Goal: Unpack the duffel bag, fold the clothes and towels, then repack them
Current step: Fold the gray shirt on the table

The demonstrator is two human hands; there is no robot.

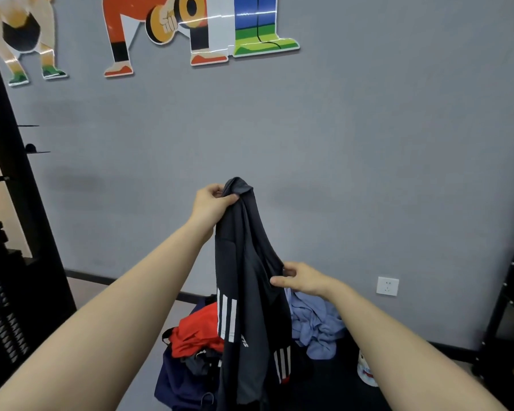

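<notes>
A: where's the dark garment point(244, 262)?
B: hanging from the left hand point(211, 203), pinched at the top (white stripes lower down). Right hand point(303, 280) grips its edge, above the duffel bag point(184, 381).

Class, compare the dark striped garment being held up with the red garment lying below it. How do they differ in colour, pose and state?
The dark striped garment is near-black with white stripes; the red garment shows plain red. The dark one hangs lifted, with the left hand gripping its top and the right hand pinching its edge; the red one lies crumpled and untouched on the navy duffel bag. Both are unfolded.
</notes>
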